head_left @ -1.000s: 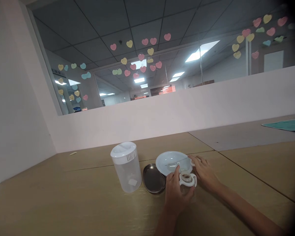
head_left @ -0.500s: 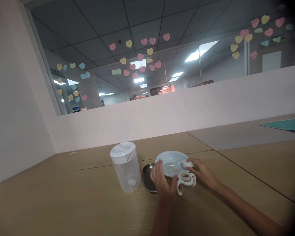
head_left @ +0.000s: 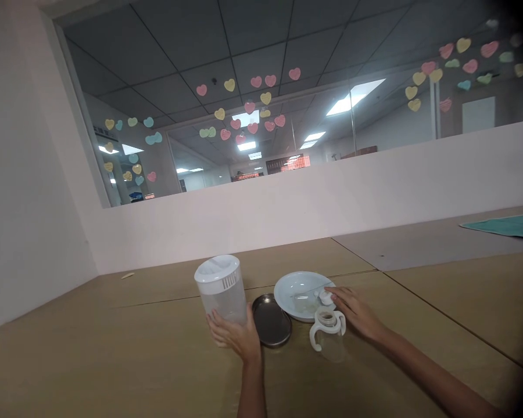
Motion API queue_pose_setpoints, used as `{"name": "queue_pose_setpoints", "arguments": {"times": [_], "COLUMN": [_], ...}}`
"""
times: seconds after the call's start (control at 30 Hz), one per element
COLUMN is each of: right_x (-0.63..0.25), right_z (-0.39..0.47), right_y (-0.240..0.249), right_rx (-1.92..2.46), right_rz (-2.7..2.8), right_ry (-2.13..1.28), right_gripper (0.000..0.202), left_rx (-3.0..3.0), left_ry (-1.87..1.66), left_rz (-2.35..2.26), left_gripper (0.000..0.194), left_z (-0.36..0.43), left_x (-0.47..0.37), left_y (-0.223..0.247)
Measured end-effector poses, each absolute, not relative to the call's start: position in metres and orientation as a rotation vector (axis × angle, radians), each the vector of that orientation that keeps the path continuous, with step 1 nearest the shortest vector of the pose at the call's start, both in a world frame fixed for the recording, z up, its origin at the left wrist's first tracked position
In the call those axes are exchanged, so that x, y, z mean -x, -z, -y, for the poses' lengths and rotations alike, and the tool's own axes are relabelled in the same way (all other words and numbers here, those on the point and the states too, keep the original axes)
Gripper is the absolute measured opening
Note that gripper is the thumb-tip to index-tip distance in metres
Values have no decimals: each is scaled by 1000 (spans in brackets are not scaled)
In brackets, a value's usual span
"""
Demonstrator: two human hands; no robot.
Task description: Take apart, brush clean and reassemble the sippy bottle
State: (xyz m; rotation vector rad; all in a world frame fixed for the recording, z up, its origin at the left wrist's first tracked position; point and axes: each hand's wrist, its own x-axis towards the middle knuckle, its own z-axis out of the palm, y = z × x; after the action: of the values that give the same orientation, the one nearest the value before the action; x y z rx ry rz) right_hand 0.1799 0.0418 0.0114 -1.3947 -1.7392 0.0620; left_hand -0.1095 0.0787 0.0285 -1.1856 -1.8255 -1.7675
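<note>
My left hand [head_left: 235, 337] is wrapped around the lower part of a translucent plastic pitcher [head_left: 220, 299] with a white lid. The pitcher stands upright on the table. My right hand [head_left: 357, 310] has its fingertips closed on a small white bottle cap [head_left: 326, 297] at the right side of a white plate [head_left: 303, 283]. Some clear pieces, too faint to name, lie in the plate. Just in front of it stands a clear baby bottle [head_left: 332, 346], uncapped, with a white two-handled collar. A dark oval metal tray [head_left: 271, 325] lies between pitcher and bottle.
The brown tabletop [head_left: 135, 354] has seams between its panels. A teal cloth [head_left: 505, 224] lies at the far right, and a small pale scrap [head_left: 128, 276] at the back left. Behind runs a white wall [head_left: 279, 217] below a window with heart-shaped notes.
My left hand has moved left from above the tray and bottle to the pitcher and taken hold of it. My right hand stays at the cap by the plate.
</note>
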Motion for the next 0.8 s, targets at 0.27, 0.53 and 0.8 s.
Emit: {"name": "queue_pose_setpoints", "arguments": {"times": [0.27,0.53,0.8], "right_x": [-175,-171,-148], "right_z": [-35,-31,-15], "right_y": [-18,-17,-17], "right_rx": [1379,1318,1094], "right_rz": [1802,1556,1640], "right_ry": [12,54,249], "right_gripper": [44,42,28], "left_rx": [1020,1097,1091], "left_ry": [1915,1931,1820], "left_rz": [1832,1940,1978], "left_gripper": [90,110,120], "left_z": [-85,-96,-103], "left_x": [113,126,137], "left_y": [-29,-20,-18]}}
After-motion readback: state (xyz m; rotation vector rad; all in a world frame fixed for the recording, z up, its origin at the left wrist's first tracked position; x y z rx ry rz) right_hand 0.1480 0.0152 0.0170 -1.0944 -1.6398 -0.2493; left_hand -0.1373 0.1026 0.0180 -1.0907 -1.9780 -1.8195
